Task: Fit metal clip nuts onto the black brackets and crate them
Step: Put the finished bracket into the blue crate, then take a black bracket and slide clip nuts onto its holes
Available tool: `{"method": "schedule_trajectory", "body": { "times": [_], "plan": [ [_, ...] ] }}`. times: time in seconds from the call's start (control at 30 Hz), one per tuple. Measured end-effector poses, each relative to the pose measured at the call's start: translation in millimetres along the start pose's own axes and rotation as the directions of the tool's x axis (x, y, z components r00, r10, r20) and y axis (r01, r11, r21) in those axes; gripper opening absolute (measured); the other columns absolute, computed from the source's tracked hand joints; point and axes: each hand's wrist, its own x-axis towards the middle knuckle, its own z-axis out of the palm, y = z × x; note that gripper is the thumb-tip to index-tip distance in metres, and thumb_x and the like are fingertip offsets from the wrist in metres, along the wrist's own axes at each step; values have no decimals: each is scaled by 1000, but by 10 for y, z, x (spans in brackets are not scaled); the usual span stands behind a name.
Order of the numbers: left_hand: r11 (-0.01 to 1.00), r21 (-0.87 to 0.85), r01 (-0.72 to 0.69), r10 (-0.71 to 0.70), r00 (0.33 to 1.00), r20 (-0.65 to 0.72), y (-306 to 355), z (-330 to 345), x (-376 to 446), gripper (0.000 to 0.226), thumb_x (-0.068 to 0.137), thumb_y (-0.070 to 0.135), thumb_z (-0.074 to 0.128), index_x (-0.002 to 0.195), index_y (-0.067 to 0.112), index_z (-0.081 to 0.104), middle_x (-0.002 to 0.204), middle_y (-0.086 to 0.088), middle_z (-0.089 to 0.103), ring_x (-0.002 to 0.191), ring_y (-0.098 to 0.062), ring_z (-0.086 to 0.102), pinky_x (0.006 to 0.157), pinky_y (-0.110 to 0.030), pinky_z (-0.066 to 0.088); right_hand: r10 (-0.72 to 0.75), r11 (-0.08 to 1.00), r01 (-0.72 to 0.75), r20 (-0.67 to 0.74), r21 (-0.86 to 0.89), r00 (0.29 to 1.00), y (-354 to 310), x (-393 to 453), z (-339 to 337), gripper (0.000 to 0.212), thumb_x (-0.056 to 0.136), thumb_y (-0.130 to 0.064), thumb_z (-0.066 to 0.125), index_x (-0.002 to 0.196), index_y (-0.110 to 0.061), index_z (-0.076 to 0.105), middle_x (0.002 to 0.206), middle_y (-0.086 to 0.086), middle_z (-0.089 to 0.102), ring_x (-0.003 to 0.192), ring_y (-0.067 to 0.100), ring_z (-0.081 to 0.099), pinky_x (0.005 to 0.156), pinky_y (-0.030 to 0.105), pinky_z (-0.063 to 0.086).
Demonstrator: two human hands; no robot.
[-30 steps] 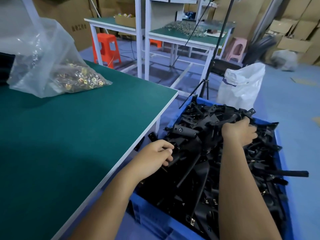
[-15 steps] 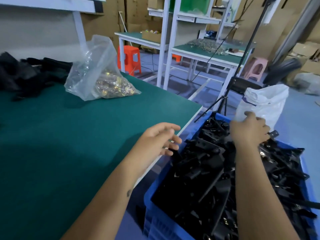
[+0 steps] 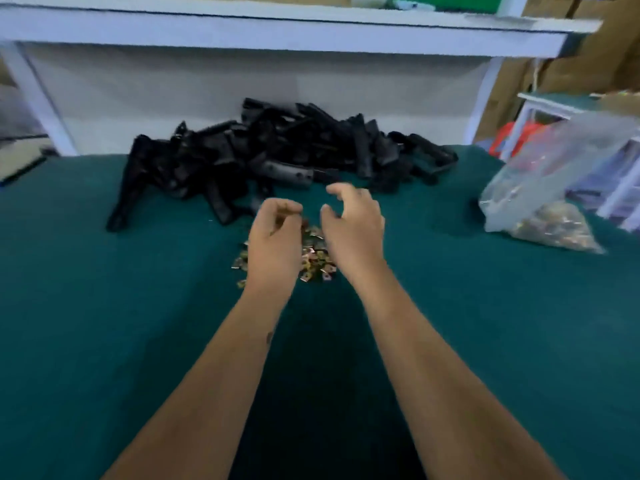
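**Both hands above the loose clip nuts on the green surface**

The person's two bare forearms reach forward over the green surface (image 3: 104, 306). The left hand (image 3: 275, 237) hovers over a small scatter of metal clip nuts (image 3: 317, 259), its fingers curled inward toward the thumb; whether a nut is pinched between them cannot be told, since the frame is blurred. The right hand (image 3: 353, 223) sits just beside it, fingers and thumb spread in a loose claw and holding nothing visible. The clip nuts lie directly beneath and between the two hands, partly hidden by the left one. Just beyond the hands, toward the back of the surface, lies a heap of black brackets (image 3: 284, 154), piled loosely against one another. At the right edge a clear plastic bag (image 3: 543, 202) rests on the surface, slumped, with more brass-coloured nuts gathered in its lower corner. A white shelf (image 3: 277, 29) spans the top of the view above the bracket heap.
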Motion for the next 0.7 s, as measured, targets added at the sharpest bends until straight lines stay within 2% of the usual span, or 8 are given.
{"method": "schedule_trajectory", "body": {
  "times": [0.13,0.2,0.27,0.33,0.47,0.57,0.63,0.7],
  "plan": [
    [989,140,38,-4,972,-234,-154,-694,385,19,98,16,50,87,31,56,89,6,58,70,-2,52,61,-23,46,1,997,10,139,-75,990,-7,25,556,34,100,-28,50,133,-26,55,131,0,55,123,24,47,107,43,30],
    [958,272,90,-5,955,-298,-282,-879,563,16,96,17,49,94,32,54,111,0,53,97,-16,51,79,-38,47,-48,980,83,194,-180,980,65,13,663,36,99,-29,50,133,-23,58,128,2,59,121,27,49,104,43,35],
    [878,446,171,-11,941,-339,-414,-928,687,21,95,18,49,109,33,54,127,-2,45,118,-23,37,87,-41,40,-91,968,133,198,-213,976,105,16,692,34,98,-29,50,130,-23,61,122,2,61,118,26,51,101,41,36],
    [788,591,175,10,955,-297,-511,-883,776,32,95,25,49,123,39,54,140,-2,41,132,-25,27,88,-38,34,-131,963,166,172,-210,976,114,1,692,30,98,-28,50,124,-22,64,115,1,62,112,23,52,99,38,36],
    [616,756,222,-92,973,-211,-572,-750,1052,46,95,49,42,140,57,39,163,-7,19,148,-29,13,116,-48,17,-200,952,225,137,-206,970,115,-4,695,25,97,-24,50,114,-19,68,104,0,63,104,21,53,93,34,34],
    [456,856,243,-167,968,-186,-635,-699,1154,50,94,58,35,144,59,29,164,-3,18,150,-29,12,114,-50,14,-237,936,273,177,-223,955,95,2,720,25,97,-23,50,114,-20,68,105,-1,63,103,20,53,91,32,30],
    [437,872,220,-145,974,-173,-670,-695,1152,52,95,54,35,147,56,28,161,0,27,148,-28,17,111,-49,18,-247,931,288,196,-224,949,90,-12,726,25,97,-23,50,115,-21,68,106,-2,64,104,20,53,93,34,34],
    [509,835,209,-68,977,-203,-670,-719,1133,50,96,46,41,145,49,38,150,-3,45,141,-30,30,107,-45,24,-242,939,279,193,-199,951,96,-25,714,25,97,-22,51,114,-21,68,105,-2,64,103,20,53,93,34,35]
  ]
}}
